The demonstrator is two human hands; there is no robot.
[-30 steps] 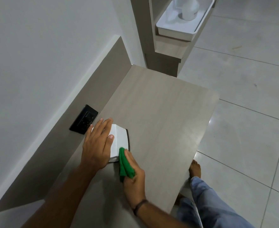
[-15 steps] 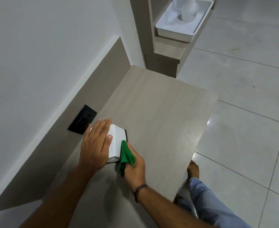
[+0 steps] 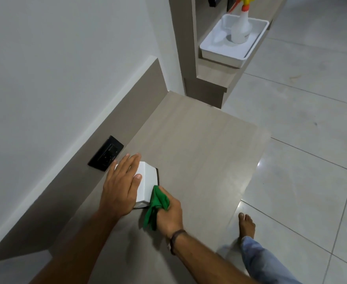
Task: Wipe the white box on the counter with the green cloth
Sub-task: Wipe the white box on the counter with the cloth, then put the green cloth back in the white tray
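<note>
Green cloth (image 3: 157,203) is bunched in our right hand (image 3: 169,215), whose fingers are curled tight around it, so that folds spill out above the knuckles and hang down toward the wrist. We press the upper bunch against the near right side of the white box (image 3: 146,182); cloth and box touch there, at the corner closest to our right fingers.

The box sits on the pale wood-grain counter (image 3: 199,144), close to the grey backsplash, and most of its left half lies under our left hand (image 3: 121,185). That hand rests flat on the top, fingers straight and held together, the fingertips reaching past the far edge of the box toward the black wall socket (image 3: 106,153), which is just beyond them on the backsplash. Our left thumb (image 3: 136,181) lies along the top face, its tip pointing at the bare white part of the lid. A thin dark edge shows along the box's right side, just ahead of our right fingers.

A dark band (image 3: 176,236) circles our right wrist. Well beyond both sets of fingers, a white tray (image 3: 219,54) on a shelf holds a spray bottle (image 3: 241,27).
</note>
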